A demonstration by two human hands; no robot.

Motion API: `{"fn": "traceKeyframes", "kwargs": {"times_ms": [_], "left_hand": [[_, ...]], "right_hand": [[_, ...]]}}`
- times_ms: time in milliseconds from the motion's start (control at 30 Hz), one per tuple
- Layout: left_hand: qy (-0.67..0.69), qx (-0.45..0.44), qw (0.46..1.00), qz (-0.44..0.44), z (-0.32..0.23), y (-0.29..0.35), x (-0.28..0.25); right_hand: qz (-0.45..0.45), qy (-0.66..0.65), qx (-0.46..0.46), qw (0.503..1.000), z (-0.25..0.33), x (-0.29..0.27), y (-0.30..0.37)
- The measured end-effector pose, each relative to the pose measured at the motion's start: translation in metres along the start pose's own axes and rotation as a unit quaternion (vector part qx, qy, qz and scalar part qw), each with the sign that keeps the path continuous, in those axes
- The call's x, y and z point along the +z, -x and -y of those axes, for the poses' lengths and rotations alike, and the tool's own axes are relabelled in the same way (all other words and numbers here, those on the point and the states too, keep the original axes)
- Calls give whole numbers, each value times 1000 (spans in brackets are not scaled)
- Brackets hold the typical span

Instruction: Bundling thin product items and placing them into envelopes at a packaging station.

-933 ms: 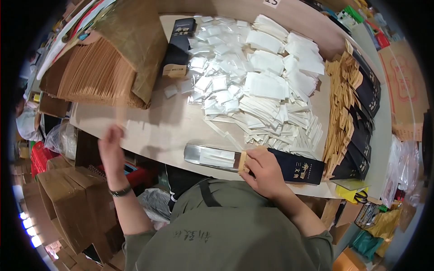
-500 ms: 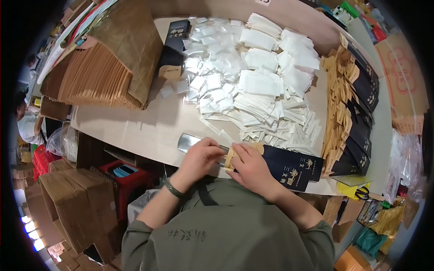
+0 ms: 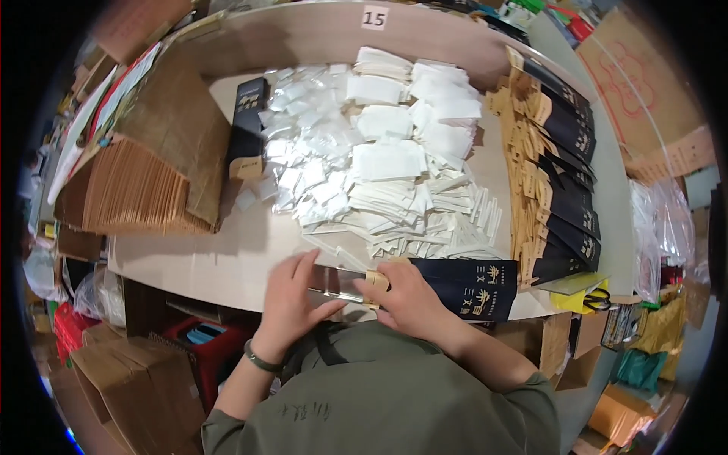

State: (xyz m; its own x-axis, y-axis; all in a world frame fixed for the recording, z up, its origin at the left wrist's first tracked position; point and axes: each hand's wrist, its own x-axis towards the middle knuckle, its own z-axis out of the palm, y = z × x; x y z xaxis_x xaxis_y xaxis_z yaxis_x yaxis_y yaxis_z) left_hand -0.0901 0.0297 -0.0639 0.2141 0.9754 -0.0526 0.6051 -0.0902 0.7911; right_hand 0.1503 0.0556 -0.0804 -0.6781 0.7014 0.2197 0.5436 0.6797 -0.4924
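A dark blue paper bag (image 3: pixel 464 288) with a kraft-coloured mouth lies across the table's front edge. My right hand (image 3: pixel 409 296) grips it near that mouth, fingers over the top. From the mouth a shiny, flat metal-looking strip (image 3: pixel 337 283) sticks out to the left. My left hand (image 3: pixel 292 296) is around the strip's outer end, thumb and fingers spread apart; whether it touches the strip is unclear. Just beyond my hands lies a spread of narrow white paper packets (image 3: pixel 387 203), with small clear sachets (image 3: pixel 311 178) to their left.
A cardboard box (image 3: pixel 178 129) of tightly packed brown card sheets stands at the left. Beside it lies another dark blue bag (image 3: pixel 248 125). More dark bags (image 3: pixel 565 205) are stacked along the right, near yellow-and-black scissors (image 3: pixel 595 296). A low wall (image 3: pixel 303 34) closes off the back.
The view has shifted. My left hand has drawn back leftward from the bag's mouth to the strip's outer end, and its fingers have spread. My right hand still holds the bag.
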Motion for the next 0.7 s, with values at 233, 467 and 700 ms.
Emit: {"fn": "traceKeyframes", "kwargs": {"times_ms": [233,467,700], "left_hand": [[-195,-24,980,-43,17,-10,-8],[161,-36,960,226,-16,-8,29],[78,-129,982,118,-8,-4,27]], "right_hand": [[105,194,64,973,-53,-125,-28],[137,2,42,990,-63,-87,31],[13,60,108,992,-17,-24,10]]}}
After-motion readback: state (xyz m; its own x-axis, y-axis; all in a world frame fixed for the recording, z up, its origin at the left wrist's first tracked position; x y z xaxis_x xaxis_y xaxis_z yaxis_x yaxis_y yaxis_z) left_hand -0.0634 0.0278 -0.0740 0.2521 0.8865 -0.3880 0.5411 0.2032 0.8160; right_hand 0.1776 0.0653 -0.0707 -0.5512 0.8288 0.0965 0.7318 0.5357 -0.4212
